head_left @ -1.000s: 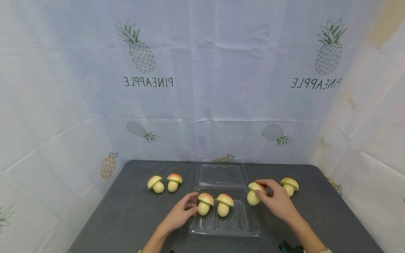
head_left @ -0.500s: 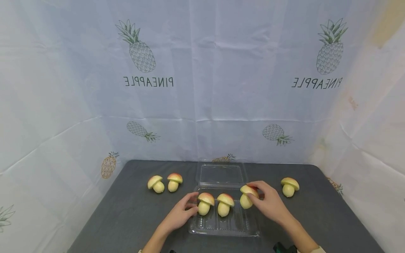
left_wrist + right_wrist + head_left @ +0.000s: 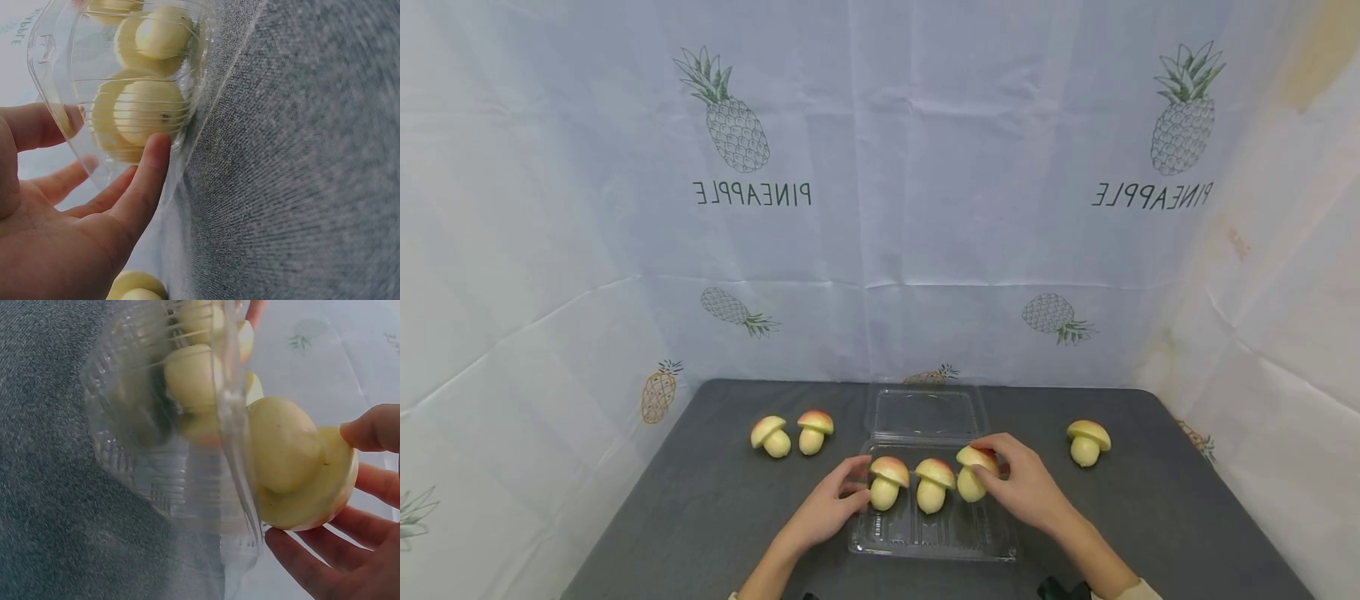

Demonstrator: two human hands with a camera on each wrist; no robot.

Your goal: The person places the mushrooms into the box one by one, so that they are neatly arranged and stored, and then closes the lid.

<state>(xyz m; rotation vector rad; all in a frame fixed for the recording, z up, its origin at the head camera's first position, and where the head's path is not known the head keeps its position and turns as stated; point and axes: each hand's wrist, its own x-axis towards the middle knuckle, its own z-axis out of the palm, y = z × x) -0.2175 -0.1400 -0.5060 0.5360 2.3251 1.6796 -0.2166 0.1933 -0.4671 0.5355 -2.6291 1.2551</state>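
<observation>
A clear plastic clamshell container (image 3: 925, 546) lies unfolded on the dark table, its lid (image 3: 925, 412) at the back. Two yellow mushroom-shaped pieces with reddish caps sit side by side in the tray: a left mushroom (image 3: 888, 483) and a middle mushroom (image 3: 934, 485). My left hand (image 3: 826, 505) holds the container's left side, its fingertips at the rim and outer wall beside the left mushroom. With my right hand (image 3: 1026, 483) I grip a third mushroom (image 3: 287, 447) by its cap, stem toward me. This one is over the tray's right part, at rim height in the right wrist view.
Two more mushrooms, a tilted one (image 3: 771, 437) and an upright-looking one (image 3: 814, 432), lie at the table's back left. Another mushroom (image 3: 1087, 442) is at the back right. A pineapple-print curtain (image 3: 880, 208) surrounds the table's back and sides.
My right hand has moved left with its mushroom, from the container's right edge to over the tray near the middle mushroom. My left hand has stayed at the container's left side.
</observation>
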